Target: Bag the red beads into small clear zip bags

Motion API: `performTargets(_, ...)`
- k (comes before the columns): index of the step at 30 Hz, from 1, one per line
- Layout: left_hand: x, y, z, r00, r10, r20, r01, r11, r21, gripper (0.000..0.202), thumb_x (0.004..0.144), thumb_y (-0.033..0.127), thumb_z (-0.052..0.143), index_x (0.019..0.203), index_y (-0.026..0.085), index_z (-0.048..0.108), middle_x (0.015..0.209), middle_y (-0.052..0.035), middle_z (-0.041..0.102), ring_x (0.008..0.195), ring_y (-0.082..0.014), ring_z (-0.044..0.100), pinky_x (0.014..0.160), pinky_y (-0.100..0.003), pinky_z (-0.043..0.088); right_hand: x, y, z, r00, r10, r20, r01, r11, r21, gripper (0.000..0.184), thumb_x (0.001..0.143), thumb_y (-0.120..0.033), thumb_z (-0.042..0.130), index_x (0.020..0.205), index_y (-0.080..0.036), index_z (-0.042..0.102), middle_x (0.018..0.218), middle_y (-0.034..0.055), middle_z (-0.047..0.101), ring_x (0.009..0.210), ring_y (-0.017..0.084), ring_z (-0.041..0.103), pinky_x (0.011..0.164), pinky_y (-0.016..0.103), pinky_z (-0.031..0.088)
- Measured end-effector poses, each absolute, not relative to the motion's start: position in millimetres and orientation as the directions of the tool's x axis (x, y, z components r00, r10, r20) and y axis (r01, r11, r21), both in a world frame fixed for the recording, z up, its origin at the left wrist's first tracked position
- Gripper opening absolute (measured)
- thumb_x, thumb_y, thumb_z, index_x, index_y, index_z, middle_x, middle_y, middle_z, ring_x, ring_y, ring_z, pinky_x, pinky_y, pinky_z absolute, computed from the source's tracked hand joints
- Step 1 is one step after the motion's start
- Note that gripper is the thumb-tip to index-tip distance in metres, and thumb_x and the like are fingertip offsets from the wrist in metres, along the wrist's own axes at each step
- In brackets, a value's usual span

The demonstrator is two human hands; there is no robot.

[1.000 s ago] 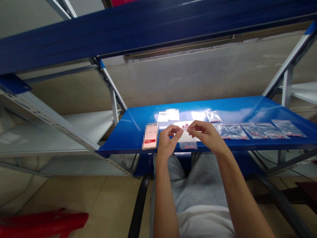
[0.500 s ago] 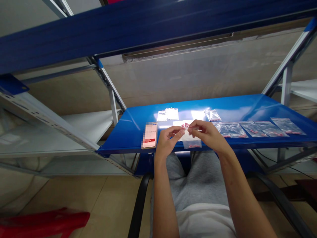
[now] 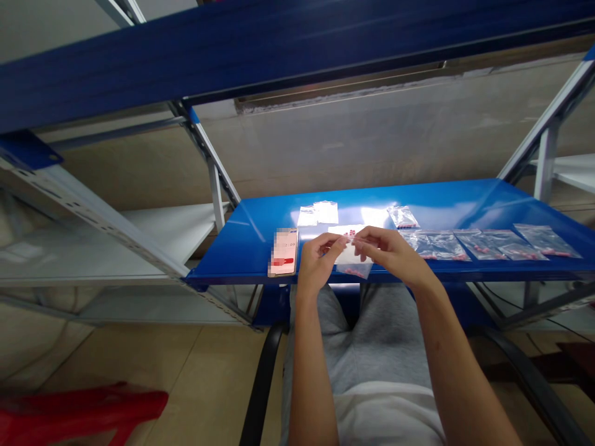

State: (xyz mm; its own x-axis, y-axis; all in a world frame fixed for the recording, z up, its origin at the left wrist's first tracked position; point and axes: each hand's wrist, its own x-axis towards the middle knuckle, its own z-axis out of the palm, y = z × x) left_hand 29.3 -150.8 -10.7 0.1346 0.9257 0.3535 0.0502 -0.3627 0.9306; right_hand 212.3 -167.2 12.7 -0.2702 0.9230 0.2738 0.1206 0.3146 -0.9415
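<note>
Between my two hands hangs a small clear zip bag (image 3: 354, 269) with red pieces at its bottom. My left hand (image 3: 320, 257) pinches the bag's top edge from the left. From the right, my right hand (image 3: 383, 248) grips the same edge with thumb and forefinger, close to the left fingertips. Just beyond the fingers, several small red pieces (image 3: 352, 233) lie on a white sheet (image 3: 337, 230), which the hands and bag partly cover.
A phone (image 3: 283, 253) lies on the blue shelf (image 3: 242, 241) at left. Behind it are flat pale bags (image 3: 318, 214). Filled clear bags (image 3: 478, 243) line the right side, with another bag (image 3: 403, 217) farther back. A blue beam (image 3: 297, 46) crosses overhead.
The bag's hanging lower end has swung slightly left and tilted, while both hands keep hold of its top edge. The whole view has shifted a little.
</note>
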Motion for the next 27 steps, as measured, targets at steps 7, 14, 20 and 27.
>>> performTargets(7,33.5,-153.9,-8.7,0.042,0.885,0.463,0.176,-0.463,0.869,0.021,0.091,0.038,0.067,0.086,0.02,0.079,0.083,-0.0026,0.075,0.076,-0.0166,0.062,0.071,-0.028,0.047,202.3,-161.5,2.9,-0.2,0.925,0.324,0.09,0.347,-0.934,0.033,0.088,-0.053,0.071,0.085,-0.02,0.066,0.077,0.0031,0.067,0.068,0.017,0.061,0.066,0.031,0.053)
performTargets(14,33.1,-157.5,-4.5,0.115,0.881,0.46,0.157,-0.473,0.867,0.02,0.093,0.036,0.066,0.087,0.02,0.078,0.085,-0.0031,0.074,0.079,-0.0166,0.063,0.071,-0.027,0.046,202.1,-164.2,4.6,-0.188,0.903,0.387,0.154,0.416,-0.896,0.029,0.092,-0.048,0.067,0.084,-0.02,0.065,0.075,0.0028,0.065,0.069,0.017,0.06,0.065,0.03,0.049)
performTargets(20,35.3,-155.3,-8.1,0.115,0.895,0.43,0.116,-0.442,0.89,0.021,0.091,0.039,0.069,0.091,0.02,0.078,0.092,-0.0048,0.076,0.084,-0.018,0.067,0.074,-0.028,0.049,204.5,-165.5,8.5,-0.191,0.918,0.347,0.138,0.375,-0.917,0.032,0.089,-0.051,0.069,0.083,-0.02,0.066,0.073,0.0033,0.068,0.067,0.018,0.062,0.065,0.03,0.05)
performTargets(27,36.4,-151.0,-10.3,-0.008,0.902,0.432,0.145,-0.426,0.893,0.019,0.091,0.037,0.07,0.087,0.02,0.077,0.088,-0.0039,0.077,0.083,-0.0185,0.067,0.073,-0.029,0.048,215.5,-162.3,4.9,-0.164,0.95,0.266,0.143,0.29,-0.946,0.04,0.084,-0.058,0.074,0.087,-0.018,0.071,0.073,0.0068,0.072,0.065,0.019,0.062,0.051,0.027,0.041)
